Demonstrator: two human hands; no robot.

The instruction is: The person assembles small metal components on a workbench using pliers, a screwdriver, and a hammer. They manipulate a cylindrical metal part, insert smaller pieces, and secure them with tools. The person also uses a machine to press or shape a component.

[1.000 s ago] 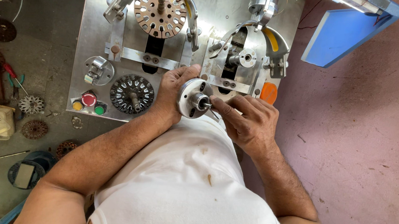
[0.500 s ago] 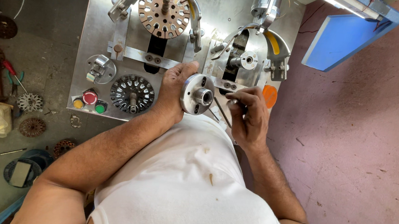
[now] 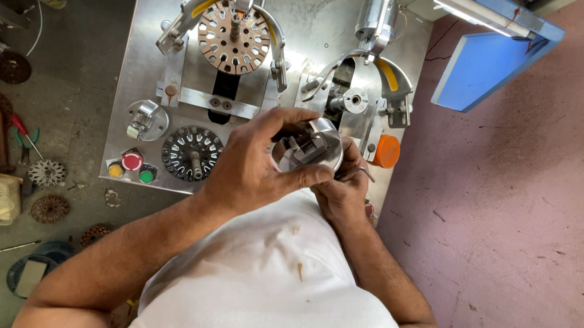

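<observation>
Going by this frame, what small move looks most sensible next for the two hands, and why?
Probably turn the bent metal key a little with the right hand while the left hand steadies the round metal fixture. The left fingers wrap the fixture above the machine plate, and the right hand sits tucked beneath it with the key poking out, so the fixture looks mid-adjustment rather than ready for the empty right-hand station.

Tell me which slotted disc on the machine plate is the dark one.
The lower disc, lying flat beside the left hand. The disc clamped at the top is copper-coloured.
</observation>
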